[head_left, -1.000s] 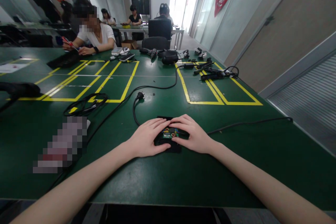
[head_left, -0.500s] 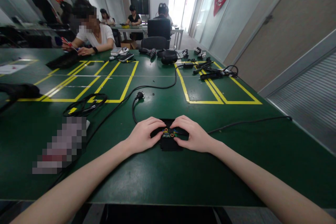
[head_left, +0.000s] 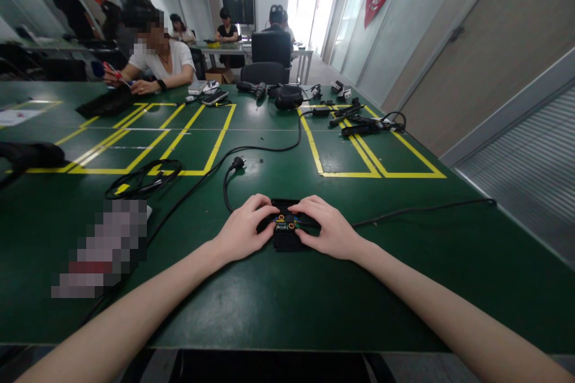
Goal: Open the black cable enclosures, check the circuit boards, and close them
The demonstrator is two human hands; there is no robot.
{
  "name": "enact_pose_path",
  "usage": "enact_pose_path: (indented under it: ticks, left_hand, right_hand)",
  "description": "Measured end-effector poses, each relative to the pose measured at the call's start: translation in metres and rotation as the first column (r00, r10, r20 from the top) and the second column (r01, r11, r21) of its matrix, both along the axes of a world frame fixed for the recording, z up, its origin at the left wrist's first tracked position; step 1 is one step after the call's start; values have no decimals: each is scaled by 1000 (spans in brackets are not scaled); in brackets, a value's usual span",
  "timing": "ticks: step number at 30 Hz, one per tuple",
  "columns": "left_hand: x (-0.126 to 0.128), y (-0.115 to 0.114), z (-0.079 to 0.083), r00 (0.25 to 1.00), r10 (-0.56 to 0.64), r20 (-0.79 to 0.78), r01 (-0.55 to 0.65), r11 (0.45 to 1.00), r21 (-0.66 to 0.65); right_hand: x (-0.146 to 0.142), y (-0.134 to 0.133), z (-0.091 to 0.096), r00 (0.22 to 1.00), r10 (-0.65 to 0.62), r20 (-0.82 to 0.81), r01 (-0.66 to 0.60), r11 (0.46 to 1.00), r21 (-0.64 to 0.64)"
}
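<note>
A small circuit board (head_left: 282, 227) with round copper-coloured coils sits between my hands, over an opened black plastic casing (head_left: 290, 245) on the green table. My left hand (head_left: 245, 224) has its thumb and fingers closed on the board's left end. At the other end my right hand (head_left: 330, 227) grips the board in the same way. A black cord with a plug (head_left: 237, 163) runs to the left side of the work, and another black cord (head_left: 426, 208) leads off to the right. My fingers hide where the cords join.
To the left lie a coiled black cable (head_left: 144, 179) and a blurred-out object (head_left: 110, 245). Further back are a drill (head_left: 254, 90), a black case (head_left: 288, 97), a phone (head_left: 215, 97) and several cables (head_left: 359, 122). Across the table a person (head_left: 157, 66) works on a black tray (head_left: 105, 102).
My hands and the board have shifted very slightly; the left fingers are a little more bent. More of the casing's far edge shows. The grip on the board stays the same.
</note>
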State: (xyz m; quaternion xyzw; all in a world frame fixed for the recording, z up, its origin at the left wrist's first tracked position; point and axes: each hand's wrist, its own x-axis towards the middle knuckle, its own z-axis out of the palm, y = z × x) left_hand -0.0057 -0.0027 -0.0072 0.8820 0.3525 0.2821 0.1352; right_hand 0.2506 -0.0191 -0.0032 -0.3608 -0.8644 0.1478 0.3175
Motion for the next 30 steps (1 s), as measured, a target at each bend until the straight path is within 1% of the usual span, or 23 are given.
enact_pose_path:
  ticks: [3,6,11,13,15,19,21,27,30]
  left_hand:
    - [-1,1,-1,999,4,-34,-4,1000,14]
    - [-2,2,0,999,9,-34,-9,1000,19]
    - [-2,2,-1,1000,18,8,-18,999,-30]
    - [-2,2,0,999,30,29,-28,998,-55]
    - [-3,1,2,998,43,48,-39,996,-77]
    - [-3,1,6,996,68,56,-63,995,-81]
    - [-3,2,7,996,77,47,-74,995,-65]
    - [-6,6,4,995,96,-2,-95,993,-71]
    - [-7,7,4,995,95,20,-94,993,-73]
  right_hand:
    - [-2,0,-1,1000,-17,2,17,1000,24]
    - [-5,0,-3,999,-32,2,31,999,42]
    - [-3,0,-3,998,-38,-51,42,994,97]
    - [2,0,1,996,-67,-55,72,993,93]
    - [9,2,4,996,-83,-23,84,994,75]
    - [19,6,7,995,-35,91,30,998,50]
    - [21,8,6,993,-19,114,14,999,49]
    - [21,9,3,996,-23,90,17,998,67]
    - [22,8,4,997,-33,70,28,997,66]
